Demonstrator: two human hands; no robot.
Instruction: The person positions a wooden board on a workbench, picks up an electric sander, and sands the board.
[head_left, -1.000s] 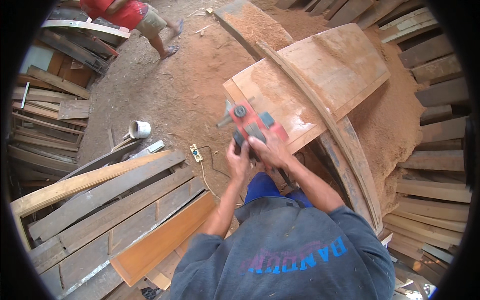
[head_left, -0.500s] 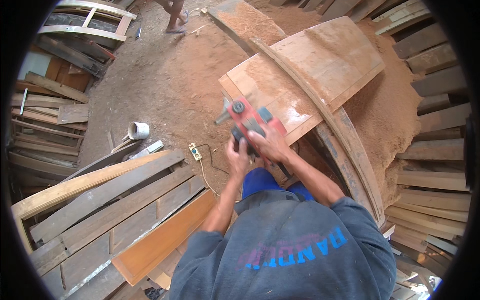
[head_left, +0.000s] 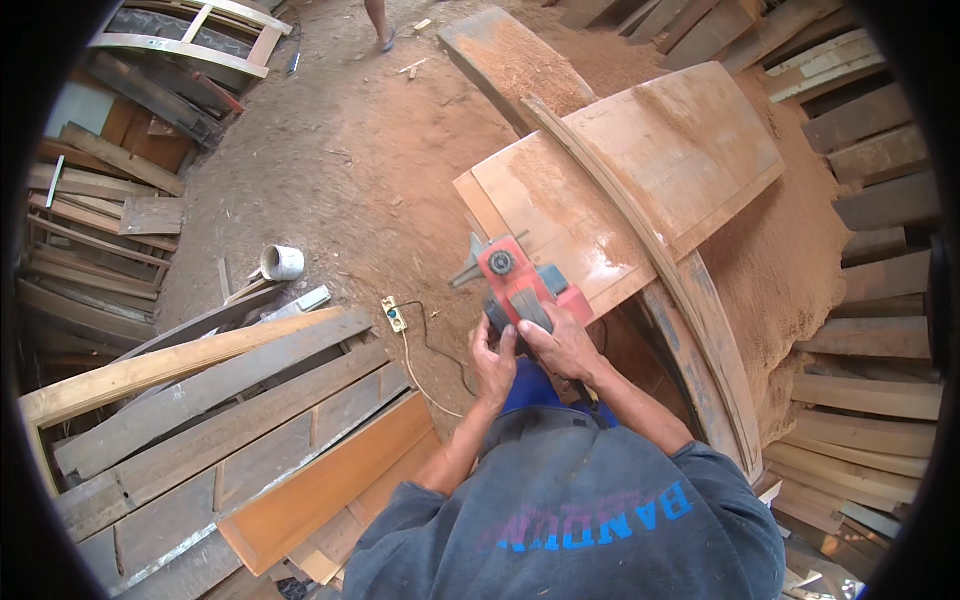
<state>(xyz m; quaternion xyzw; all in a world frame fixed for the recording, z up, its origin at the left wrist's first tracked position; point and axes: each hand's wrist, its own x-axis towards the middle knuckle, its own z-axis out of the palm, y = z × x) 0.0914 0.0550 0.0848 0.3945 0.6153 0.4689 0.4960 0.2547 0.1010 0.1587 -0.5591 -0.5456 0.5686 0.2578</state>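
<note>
A red and black electric planer (head_left: 527, 282) is held between my two hands in front of my body, near the left end of a wide wooden panel (head_left: 560, 200). My left hand (head_left: 493, 365) is closed around the planer's dark side part. The fingers of my right hand (head_left: 560, 345) wrap over its grey and black grip, close to the panel's near edge. A dark knob and a grey metal piece show on the planer's far end. Its sole is hidden, so I cannot tell whether it touches the panel. Sawdust and shavings lie over the panel.
A long narrow strip (head_left: 640, 220) crosses the panel. Beneath is a thick beam (head_left: 515, 65). An extension socket (head_left: 394, 314) with cords lies on the ground at left, beside stacked boards (head_left: 230, 430) and a white bucket (head_left: 283, 263). Another person's leg (head_left: 377, 22) shows at the far edge.
The planer has come slightly nearer my body, still in both hands. The whole view has shifted a little. At the far edge the other person's legs have moved, and only one shows now.
</note>
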